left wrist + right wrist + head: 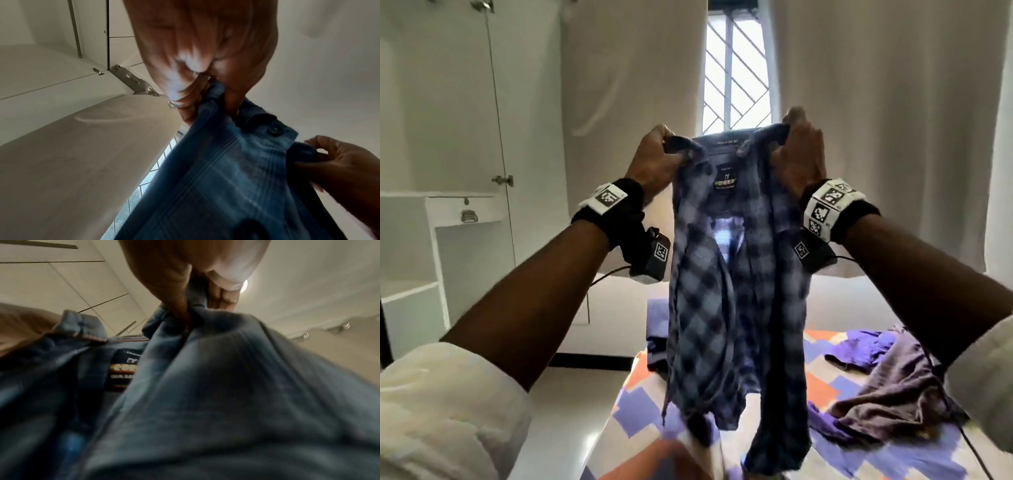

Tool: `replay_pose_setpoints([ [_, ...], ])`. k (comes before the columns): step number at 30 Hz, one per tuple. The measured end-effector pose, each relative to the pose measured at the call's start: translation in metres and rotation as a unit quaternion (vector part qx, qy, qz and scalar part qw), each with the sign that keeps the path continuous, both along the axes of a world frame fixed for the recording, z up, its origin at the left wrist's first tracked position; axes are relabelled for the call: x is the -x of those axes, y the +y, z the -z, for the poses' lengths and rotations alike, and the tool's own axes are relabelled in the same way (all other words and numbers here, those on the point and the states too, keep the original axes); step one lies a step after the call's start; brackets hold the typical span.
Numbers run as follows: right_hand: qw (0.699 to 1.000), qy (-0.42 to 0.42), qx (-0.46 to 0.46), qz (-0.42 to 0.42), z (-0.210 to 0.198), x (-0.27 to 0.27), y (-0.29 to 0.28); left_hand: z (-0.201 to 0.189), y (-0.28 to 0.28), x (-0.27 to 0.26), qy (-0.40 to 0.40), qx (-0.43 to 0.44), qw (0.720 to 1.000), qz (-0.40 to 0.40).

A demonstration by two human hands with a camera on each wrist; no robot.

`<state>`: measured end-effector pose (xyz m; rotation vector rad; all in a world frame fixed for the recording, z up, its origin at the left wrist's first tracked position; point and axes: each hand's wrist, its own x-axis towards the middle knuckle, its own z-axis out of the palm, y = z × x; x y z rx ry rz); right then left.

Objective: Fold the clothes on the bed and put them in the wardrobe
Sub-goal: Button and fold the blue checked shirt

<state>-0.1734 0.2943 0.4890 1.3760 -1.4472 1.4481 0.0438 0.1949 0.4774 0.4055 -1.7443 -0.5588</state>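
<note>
A blue checked shirt [726, 308] hangs in the air over the bed [640, 411], its collar label facing me. My left hand [661, 150] pinches the shirt's left shoulder, and my right hand [796, 144] grips the right shoulder. The left wrist view shows thumb and fingers pinched on the blue cloth [216, 178]. Up close in the right wrist view, my fingers curl round a bunched fold of the shirt [205, 386]. The shirt's tails dangle just above the patterned bedsheet. The open white wardrobe [462, 240] stands at the left.
A brownish garment [893, 387] and purple clothes [866, 346] lie crumpled on the bed's right side. More dark blue cloth [657, 329] lies behind the shirt. White curtains [876, 120] flank a barred window [736, 68]. Bare floor [571, 394] lies between bed and wardrobe.
</note>
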Motion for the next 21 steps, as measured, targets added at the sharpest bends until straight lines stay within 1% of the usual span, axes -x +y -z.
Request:
replay_pose_setpoints([
  [1, 0.999, 0.009, -0.001, -0.034, -0.001, -0.001, -0.002, -0.003, 0.001, 0.000, 0.000, 0.013, 1.000, -0.009],
  [2, 0.998, 0.024, -0.022, -0.049, 0.002, 0.002, -0.006, -0.004, 0.000, 0.000, -0.027, 0.026, 0.999, -0.032],
  [3, 0.996, 0.049, -0.065, -0.039, 0.010, 0.006, -0.012, 0.000, -0.002, 0.000, -0.081, 0.039, 0.993, -0.072],
  [5, 0.977, 0.123, -0.174, 0.026, 0.035, 0.012, -0.021, 0.016, -0.010, -0.001, -0.187, 0.045, 0.967, -0.166],
  [6, 0.965, 0.147, -0.208, 0.066, 0.048, 0.014, -0.025, 0.025, -0.014, -0.002, -0.205, 0.037, 0.957, -0.202],
  [7, 0.961, 0.147, -0.214, 0.091, 0.060, 0.016, -0.028, 0.034, -0.018, -0.003, -0.203, 0.035, 0.950, -0.234],
  [8, 0.966, 0.124, -0.202, 0.101, 0.067, 0.018, -0.030, 0.040, -0.022, -0.004, -0.188, 0.040, 0.945, -0.264],
  [9, 0.977, 0.075, -0.182, 0.083, 0.074, 0.021, -0.031, 0.045, -0.025, -0.006, -0.164, 0.048, 0.943, -0.285],
  [10, 0.986, 0.003, -0.158, 0.043, 0.076, 0.024, -0.032, 0.048, -0.028, -0.006, -0.141, 0.049, 0.945, -0.290],
  [11, 0.987, -0.066, -0.149, -0.004, 0.076, 0.027, -0.032, 0.050, -0.030, -0.006, -0.130, 0.045, 0.950, -0.280],
  [12, 0.980, -0.117, -0.154, -0.044, 0.077, 0.031, -0.034, 0.053, -0.031, -0.005, -0.135, 0.027, 0.955, -0.264],
  [13, 0.973, -0.142, -0.167, -0.075, 0.078, 0.033, -0.035, 0.055, -0.034, -0.005, -0.146, 0.011, 0.957, -0.250],
  [15, 0.963, -0.137, -0.204, -0.109, 0.078, 0.039, -0.037, 0.059, -0.036, -0.008, -0.171, 0.005, 0.950, -0.260],
  [17, 0.957, -0.121, -0.232, -0.123, 0.073, 0.047, -0.036, 0.058, -0.036, -0.017, -0.161, 0.005, 0.942, -0.295],
  [18, 0.948, -0.119, -0.259, -0.142, 0.070, 0.053, -0.035, 0.057, -0.036, -0.021, -0.156, -0.012, 0.942, -0.297],
  [19, 0.934, -0.120, -0.296, -0.162, 0.069, 0.056, -0.034, 0.058, -0.035, -0.025, -0.168, -0.029, 0.943, -0.285],
  [20, 0.915, -0.108, -0.350, -0.170, 0.071, 0.057, -0.031, 0.060, -0.032, -0.027, -0.198, -0.060, 0.944, -0.256],
  [21, 0.890, -0.083, -0.419, -0.159, 0.076, 0.057, -0.027, 0.064, -0.031, -0.028, -0.238, -0.087, 0.943, -0.217],
])
